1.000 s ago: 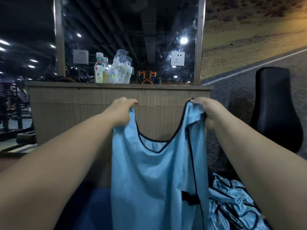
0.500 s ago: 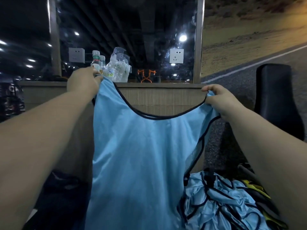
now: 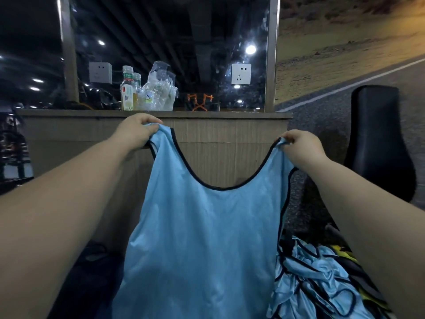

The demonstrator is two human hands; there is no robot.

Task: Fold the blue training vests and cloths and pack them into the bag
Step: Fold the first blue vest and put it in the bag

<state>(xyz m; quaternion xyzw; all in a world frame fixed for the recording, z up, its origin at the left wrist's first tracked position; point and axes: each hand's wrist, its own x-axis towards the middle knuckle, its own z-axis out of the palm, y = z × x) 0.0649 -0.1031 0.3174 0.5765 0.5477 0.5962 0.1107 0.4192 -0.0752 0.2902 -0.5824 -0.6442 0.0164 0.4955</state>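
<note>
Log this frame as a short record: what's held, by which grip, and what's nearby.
held item: light blue sleeveless fabric training vest with black trim, hanging spread out
left grip: pinches one shoulder strap
right grip: pinches the other strap
lower right: crumpled pile of blue vests
behind: wooden ledge with plastic bottles
fold state: not yet folded

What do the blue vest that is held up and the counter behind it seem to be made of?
Blue vest: probably thin synthetic fabric, slightly shiny; it hangs limp, with soft highlights and black binding at the edges.
Counter: looks like matte wood-grain laminate or veneer; vertical grain lines show, real wood uncertain.
</note>
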